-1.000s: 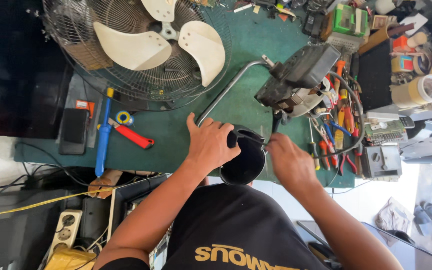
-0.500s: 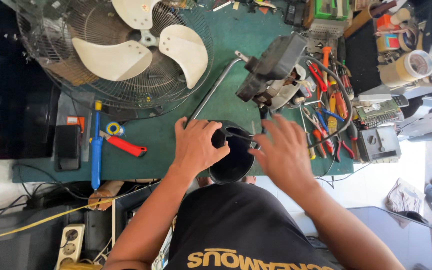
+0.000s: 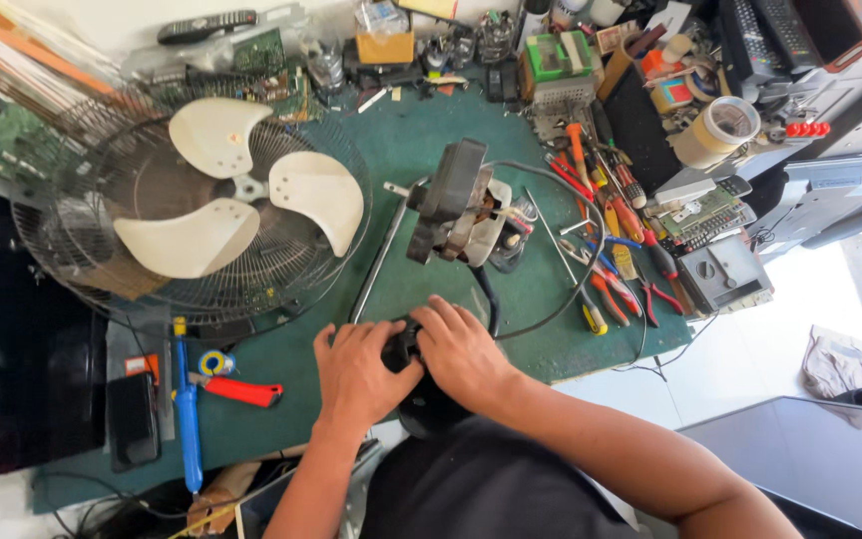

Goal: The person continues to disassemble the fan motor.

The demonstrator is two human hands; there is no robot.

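Your left hand (image 3: 356,374) and right hand (image 3: 463,354) were both wrapped around the black round part (image 3: 413,384) at the near edge of the green bench (image 3: 401,150). The fan motor (image 3: 461,205) stood just beyond it (the caged fan (image 3: 202,210) lay far left).

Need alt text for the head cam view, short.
Both hands, left hand and right hand, grip a black round part at the near edge of a green workbench. Behind sit a fan motor, a caged fan and scattered hand tools.
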